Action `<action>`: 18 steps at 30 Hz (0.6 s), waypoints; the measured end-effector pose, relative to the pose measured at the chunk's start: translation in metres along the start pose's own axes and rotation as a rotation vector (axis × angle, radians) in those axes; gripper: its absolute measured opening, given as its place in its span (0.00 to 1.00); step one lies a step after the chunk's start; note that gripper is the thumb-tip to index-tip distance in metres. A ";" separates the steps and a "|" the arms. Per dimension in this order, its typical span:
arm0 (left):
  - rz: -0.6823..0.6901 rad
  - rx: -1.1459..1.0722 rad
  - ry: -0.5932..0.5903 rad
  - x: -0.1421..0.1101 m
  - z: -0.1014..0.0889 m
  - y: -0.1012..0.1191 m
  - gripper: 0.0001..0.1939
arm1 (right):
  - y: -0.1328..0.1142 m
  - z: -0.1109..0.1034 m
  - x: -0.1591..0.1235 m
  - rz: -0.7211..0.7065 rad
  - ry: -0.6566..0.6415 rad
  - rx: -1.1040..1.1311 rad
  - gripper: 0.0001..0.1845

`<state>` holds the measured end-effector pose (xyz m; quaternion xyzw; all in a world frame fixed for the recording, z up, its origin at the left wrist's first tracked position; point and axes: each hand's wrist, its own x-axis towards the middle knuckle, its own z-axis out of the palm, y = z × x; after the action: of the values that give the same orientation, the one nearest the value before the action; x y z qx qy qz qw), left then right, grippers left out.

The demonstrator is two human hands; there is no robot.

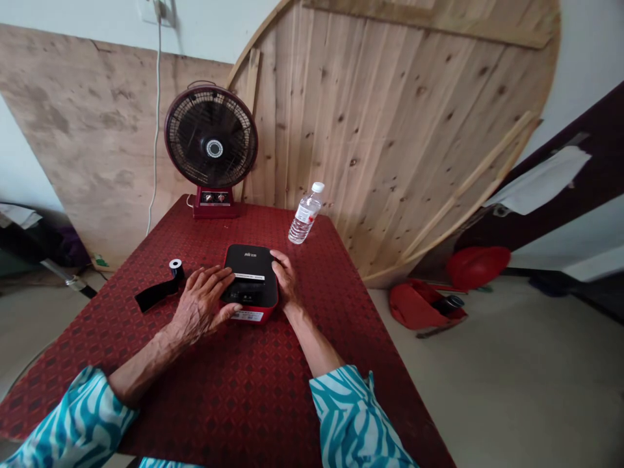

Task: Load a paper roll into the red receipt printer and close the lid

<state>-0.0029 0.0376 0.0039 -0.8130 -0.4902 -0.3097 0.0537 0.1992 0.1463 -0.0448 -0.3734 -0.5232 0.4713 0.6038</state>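
A small black-topped device (250, 262) with a red lower body lies flat on the table, like a compact printer. A white strip crosses its top, and below that is a dark recess whose details I cannot make out. My left hand (205, 299) rests along its left edge, fingers stretched out and thumb near the front corner. On the other side, my right hand (285, 279) grips the right edge, with the fingers partly hidden. Left of my left hand, a small roll of black ribbon (176, 267) stands with its loose end trailing over the table.
The table (253, 390) has a red patterned top. At its back stand a dark red fan (213, 146) and, farther right, a clear bottle (305, 218) with a white cap. A large round wooden board (380, 130) leans behind. Red containers (414, 302) sit on the floor at right.
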 end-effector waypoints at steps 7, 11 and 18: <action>-0.472 -0.682 0.130 0.002 0.008 -0.004 0.21 | 0.015 -0.003 -0.005 0.001 -0.009 0.013 0.24; -0.803 -1.055 0.108 0.016 0.008 -0.004 0.31 | 0.020 -0.003 -0.005 0.040 -0.018 0.058 0.25; -0.977 -1.314 0.069 0.026 0.011 -0.012 0.34 | 0.014 -0.003 -0.005 0.059 -0.026 0.028 0.23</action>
<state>0.0004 0.0681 0.0072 -0.3632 -0.5056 -0.5472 -0.5595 0.1991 0.1460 -0.0601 -0.3741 -0.5132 0.5013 0.5877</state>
